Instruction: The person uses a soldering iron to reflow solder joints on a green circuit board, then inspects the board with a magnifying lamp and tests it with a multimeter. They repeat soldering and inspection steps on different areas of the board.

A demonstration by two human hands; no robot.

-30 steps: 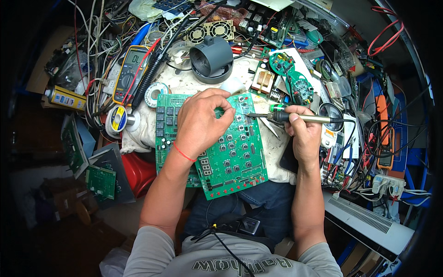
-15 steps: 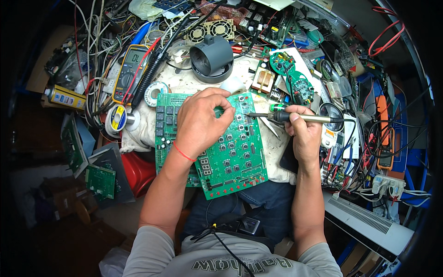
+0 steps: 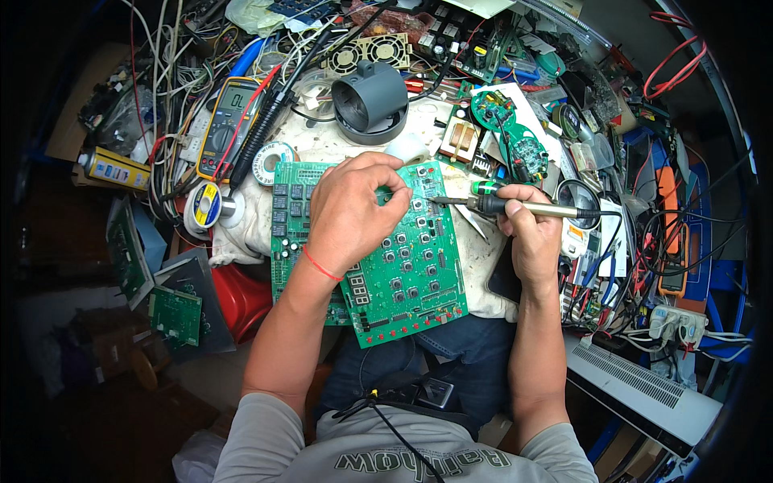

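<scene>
- The left hand (image 3: 350,213) lies palm down on the green circuit board (image 3: 403,270), fingers curled and pressing on its upper middle; whether they pinch anything small cannot be told.
- The right hand (image 3: 531,233) has its fingers closed around the soldering iron (image 3: 515,207), held nearly level with its tip pointing left onto the board's upper right part, just beside the left fingertips.
- The board lies tilted on a white cloth (image 3: 483,266) at the near edge of the tabletop, over the person's lap, with rows of black buttons across it.
- A second green board (image 3: 290,217) with black relays lies under its left side.
- Behind the hands stand a grey round fan housing (image 3: 369,101), a yellow multimeter (image 3: 228,117) and two solder reels (image 3: 205,205).
- Tangled cables and small round boards (image 3: 515,133) crowd the right side.
</scene>
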